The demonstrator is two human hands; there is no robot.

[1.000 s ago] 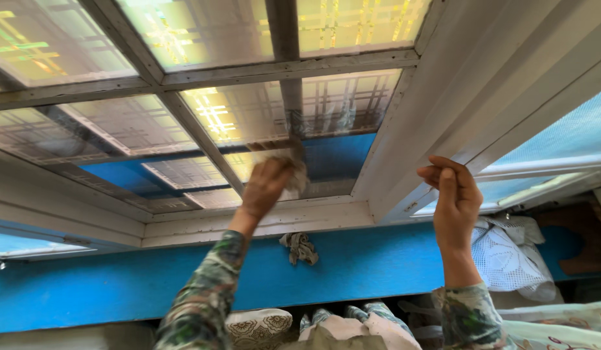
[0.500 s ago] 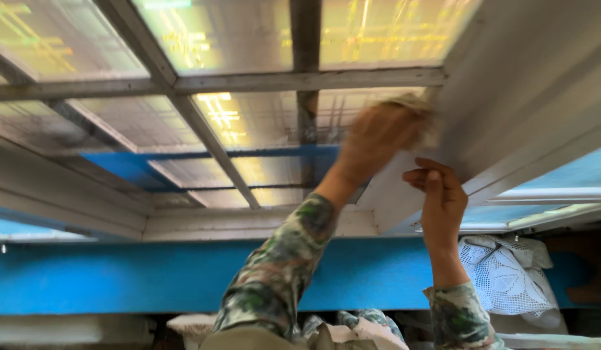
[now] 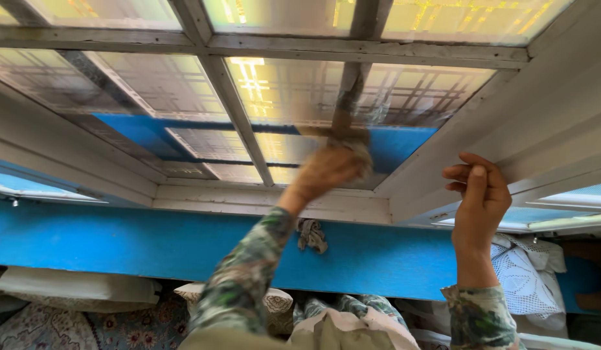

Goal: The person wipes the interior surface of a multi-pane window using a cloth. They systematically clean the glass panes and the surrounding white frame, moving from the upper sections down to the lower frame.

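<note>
My left hand [image 3: 323, 172] is shut on a pale crumpled cloth [image 3: 360, 153] and presses it against the lower glass pane [image 3: 404, 104] of a white-framed window. The hand is blurred with motion. My right hand [image 3: 480, 194] grips the edge of the white window frame [image 3: 443, 155] at the right, fingers curled over it. Both sleeves are a green patterned fabric.
A second small grey rag [image 3: 311, 234] lies on the blue ledge [image 3: 151, 246] under the window sill [image 3: 261, 201]. White lace fabric [image 3: 524, 272] is bunched at the right. Patterned cushions [image 3: 274, 301] and bedding sit below the ledge.
My left hand with the cloth has swept down and left, from the upper right part of the pane beside the frame to its lower edge. My right hand stays on the frame.
</note>
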